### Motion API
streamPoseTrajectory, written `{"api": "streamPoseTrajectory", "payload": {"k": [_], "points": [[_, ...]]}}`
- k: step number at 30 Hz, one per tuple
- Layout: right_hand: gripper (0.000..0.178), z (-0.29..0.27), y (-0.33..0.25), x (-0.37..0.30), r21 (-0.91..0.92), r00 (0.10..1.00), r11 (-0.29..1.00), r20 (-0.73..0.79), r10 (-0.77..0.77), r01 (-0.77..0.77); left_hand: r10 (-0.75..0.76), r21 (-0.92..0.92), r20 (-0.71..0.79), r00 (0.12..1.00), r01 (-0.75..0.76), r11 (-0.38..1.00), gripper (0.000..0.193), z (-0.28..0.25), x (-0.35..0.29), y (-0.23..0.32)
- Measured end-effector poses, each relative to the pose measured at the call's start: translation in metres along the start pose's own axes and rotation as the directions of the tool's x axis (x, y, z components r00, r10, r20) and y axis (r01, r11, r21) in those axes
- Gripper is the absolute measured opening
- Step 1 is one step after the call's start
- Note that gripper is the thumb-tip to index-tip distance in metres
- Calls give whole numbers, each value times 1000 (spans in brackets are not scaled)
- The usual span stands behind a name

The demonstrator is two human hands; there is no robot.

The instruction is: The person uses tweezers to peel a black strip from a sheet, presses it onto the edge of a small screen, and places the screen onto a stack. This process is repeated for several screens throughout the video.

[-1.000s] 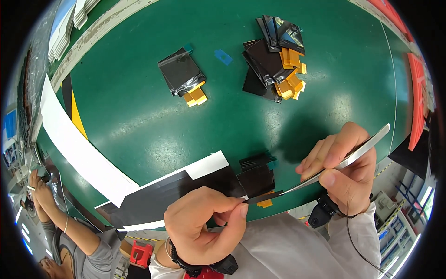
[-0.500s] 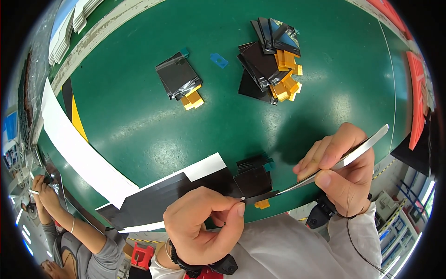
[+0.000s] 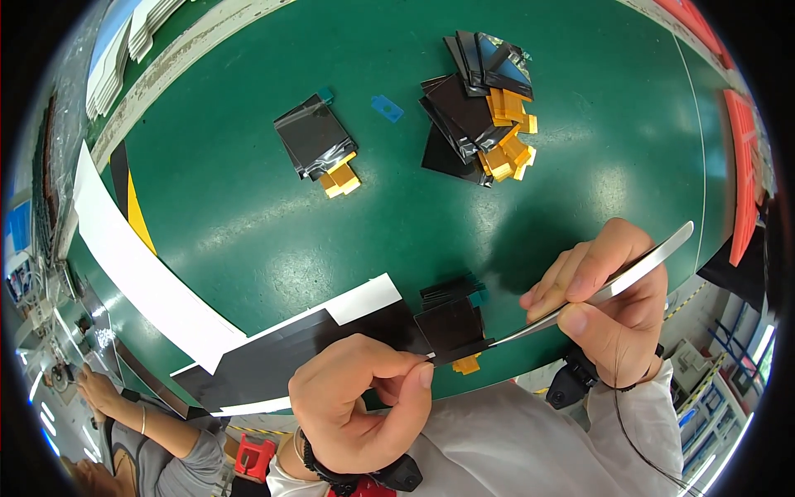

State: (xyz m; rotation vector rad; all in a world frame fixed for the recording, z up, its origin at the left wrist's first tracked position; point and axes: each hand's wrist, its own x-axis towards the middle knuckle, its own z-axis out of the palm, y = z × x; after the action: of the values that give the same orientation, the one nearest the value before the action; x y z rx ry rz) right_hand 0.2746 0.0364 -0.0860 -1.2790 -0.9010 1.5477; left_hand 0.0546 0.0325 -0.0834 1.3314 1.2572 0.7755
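My left hand [image 3: 360, 402] pinches one end of a narrow black strip [image 3: 460, 351] between thumb and forefinger, with a small white tip beside the fingers. My right hand [image 3: 613, 306] is closed around metal tweezers [image 3: 646, 269], whose points meet the strip's other end. Stretched between them, the strip lies along the lower edge of a small black display panel [image 3: 449, 325]. An orange flex cable [image 3: 466, 364] sticks out below that panel, and more dark pieces sit behind it. Left of the panel, a black sheet on white backing [image 3: 281, 352] runs partly behind my left hand.
On the green table [image 3: 331, 232] sit a small panel stack [image 3: 313, 137] and a larger panel pile [image 3: 464, 112], both with orange flex cables. A blue film piece [image 3: 387, 108] lies between them. White sheeting [image 3: 141, 257] curves along the left. A co-worker's hand [image 3: 98, 391] is at lower left.
My hands and the strip have barely shifted, a touch to the left. The co-worker's hands at the far left have moved lower.
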Motion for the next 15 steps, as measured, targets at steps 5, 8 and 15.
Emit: {"api": "streamPoseTrajectory", "payload": {"k": [5,8,15], "points": [[23,-1,0,0,-15,1000,1000,22,-4,4,6,14,15,1000,-6,1000,8,-1,1,-1],[18,-2,4,0,39,998,998,28,-58,57,-20,21,9,1000,20,1000,7,1,1,3],[18,-2,5,0,58,996,995,38,-83,81,-73,29,-28,997,74,997,6,3,0,6]]}}
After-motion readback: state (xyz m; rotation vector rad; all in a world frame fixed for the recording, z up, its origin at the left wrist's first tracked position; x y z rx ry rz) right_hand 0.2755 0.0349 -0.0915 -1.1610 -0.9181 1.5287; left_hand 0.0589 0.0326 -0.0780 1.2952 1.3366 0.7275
